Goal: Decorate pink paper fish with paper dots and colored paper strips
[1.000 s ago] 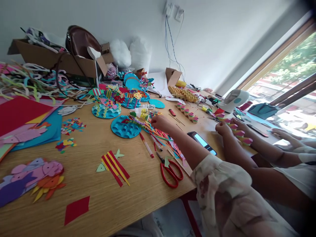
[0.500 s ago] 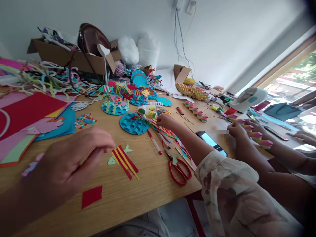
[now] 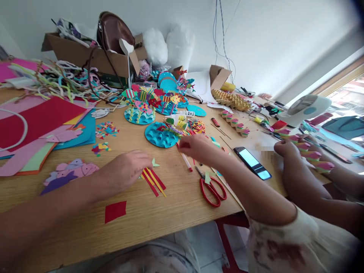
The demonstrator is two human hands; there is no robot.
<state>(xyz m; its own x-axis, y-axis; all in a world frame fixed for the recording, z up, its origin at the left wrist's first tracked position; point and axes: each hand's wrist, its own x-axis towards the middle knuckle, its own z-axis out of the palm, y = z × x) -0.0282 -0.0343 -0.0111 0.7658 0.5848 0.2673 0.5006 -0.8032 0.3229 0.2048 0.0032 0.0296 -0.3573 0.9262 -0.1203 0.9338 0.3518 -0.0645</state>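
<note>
My left hand (image 3: 129, 168) is low over the upper end of the red and yellow paper strips (image 3: 155, 181), fingers together; what lies under the fingertips is hidden. A pale green paper tail (image 3: 155, 163) shows just beyond it. My right hand (image 3: 193, 147) has curled fingers above a red-capped pen (image 3: 186, 162), beside the round blue wavy piece (image 3: 161, 135); whether it grips anything is hidden. Red-handled scissors (image 3: 212, 189) lie nearer the table edge, with a green scrap on them. A red paper piece (image 3: 115, 212) rests in front of my left hand.
Purple and pink paper fish (image 3: 71, 172) and coloured sheets (image 3: 45, 125) lie left. Decorated blue pieces (image 3: 139, 113) stand behind. A phone (image 3: 252, 163) is at the right, near another person's hands (image 3: 287, 149) holding a strip of pink and yellow shapes (image 3: 311, 153).
My left hand has moved right and forward onto the strips, uncovering the paper fish. My right hand has come nearer, over the pen. The camera view has shifted slightly.
</note>
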